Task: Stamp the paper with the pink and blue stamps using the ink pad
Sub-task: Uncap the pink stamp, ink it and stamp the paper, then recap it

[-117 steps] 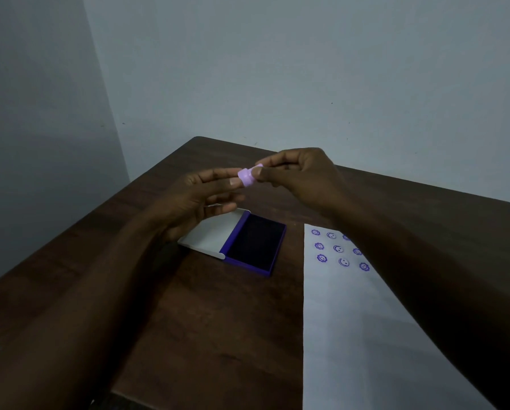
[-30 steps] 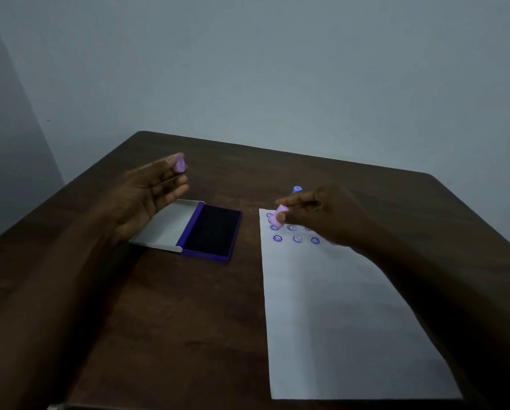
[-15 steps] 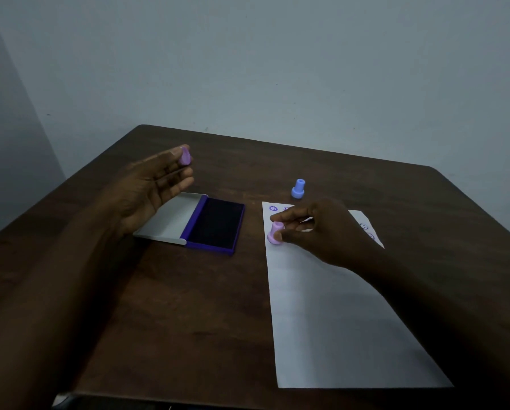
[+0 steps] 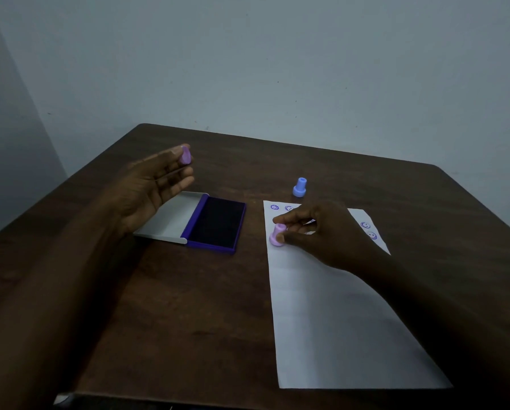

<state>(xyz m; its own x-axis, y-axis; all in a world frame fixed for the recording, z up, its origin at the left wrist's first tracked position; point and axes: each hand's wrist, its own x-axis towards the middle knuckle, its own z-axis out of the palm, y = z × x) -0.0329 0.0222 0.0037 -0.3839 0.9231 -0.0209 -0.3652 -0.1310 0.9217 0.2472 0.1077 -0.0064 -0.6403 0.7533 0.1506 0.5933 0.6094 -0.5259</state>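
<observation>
My right hand (image 4: pixel 321 232) holds the pink stamp (image 4: pixel 277 235) upright, its base pressed on the left edge of the white paper (image 4: pixel 336 321). Several purple smiley prints show on the paper's far end, partly hidden by this hand. My left hand (image 4: pixel 150 184) hovers above the open ink pad (image 4: pixel 215 224), pinching a small pink cap (image 4: pixel 185 155) at its fingertips. The blue stamp (image 4: pixel 299 187) stands upright on the table just beyond the paper's far edge.
The ink pad's grey lid (image 4: pixel 170 220) lies open flat to the pad's left. The dark wooden table (image 4: pixel 165 306) stands in a corner against pale walls; its front edge runs close below the paper.
My right hand brought the pink stamp down from above the prints onto the paper's left edge, uncovering the blue stamp behind. The left hand kept the cap, nearly still.
</observation>
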